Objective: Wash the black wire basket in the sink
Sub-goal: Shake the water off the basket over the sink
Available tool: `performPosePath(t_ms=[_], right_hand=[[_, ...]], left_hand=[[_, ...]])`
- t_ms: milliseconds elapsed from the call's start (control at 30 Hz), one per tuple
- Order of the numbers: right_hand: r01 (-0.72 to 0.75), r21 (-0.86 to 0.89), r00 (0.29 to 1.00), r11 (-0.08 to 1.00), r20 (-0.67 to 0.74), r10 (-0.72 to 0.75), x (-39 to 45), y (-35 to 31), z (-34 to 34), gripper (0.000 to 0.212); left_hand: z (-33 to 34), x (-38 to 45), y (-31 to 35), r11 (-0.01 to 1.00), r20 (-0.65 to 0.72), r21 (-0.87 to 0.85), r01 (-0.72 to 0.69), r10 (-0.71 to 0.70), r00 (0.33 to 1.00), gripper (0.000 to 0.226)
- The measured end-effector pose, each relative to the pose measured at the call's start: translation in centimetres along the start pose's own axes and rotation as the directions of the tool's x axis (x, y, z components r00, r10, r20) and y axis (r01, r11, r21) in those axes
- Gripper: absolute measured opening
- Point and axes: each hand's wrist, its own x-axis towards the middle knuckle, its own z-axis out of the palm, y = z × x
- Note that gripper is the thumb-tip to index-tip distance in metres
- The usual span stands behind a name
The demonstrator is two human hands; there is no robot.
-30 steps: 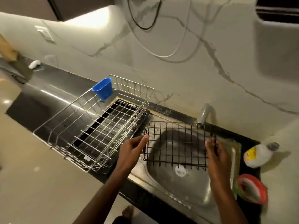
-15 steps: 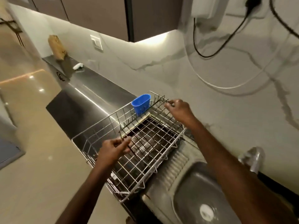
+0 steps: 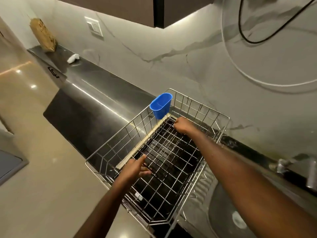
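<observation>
The black wire basket lies flat inside the silver dish rack on the counter, left of the steel sink. Its dark wires are hard to separate from the rack's grid and the black tray beneath. At the basket's near edge my left hand pinches a wire between thumb and fingers. My right hand grips the far edge with curled fingers, close under the blue cup. Both forearms reach over the rack.
The blue cup hangs on the rack's far rim. A faucet stands at the right behind the sink. On the dark counter to the left lie a white cloth and a brown bag. Cables hang on the marble wall.
One second ago both hands held the black basket upright over the sink. It has since moved left into the silver rack and come down flat, still in both hands.
</observation>
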Motion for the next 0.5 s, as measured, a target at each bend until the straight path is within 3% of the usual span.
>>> performPosePath(t_ms=[200, 333, 400, 500], right_hand=[[0.005, -0.031, 1.0, 1.0, -0.014, -0.005, 0.2, 0.2, 2.2, 0.027], [-0.026, -0.027, 0.999, 0.999, -0.049, 0.024, 0.1, 0.9, 3.6, 0.022], [-0.044, -0.037, 0.997, 0.998, -0.064, 0.041, -0.4, 1.0, 4.0, 0.022], [-0.046, -0.064, 0.988, 0.997, -0.147, 0.036, -2.0, 0.8, 3.9, 0.031]], left_hand=[[-0.7, 1.1, -0.2, 0.985, 0.086, 0.118, 0.129, -0.14, 0.986, 0.077], [-0.8, 1.5, -0.6, 0.918, 0.134, 0.388, 0.079, -0.141, 0.981, 0.095], [-0.7, 1.4, -0.3, 0.803, 0.122, 0.595, 0.01, -0.103, 0.987, 0.087], [-0.5, 1.1, 0.9, 0.429, 0.088, 0.896, -0.114, 0.08, 0.993, 0.058]])
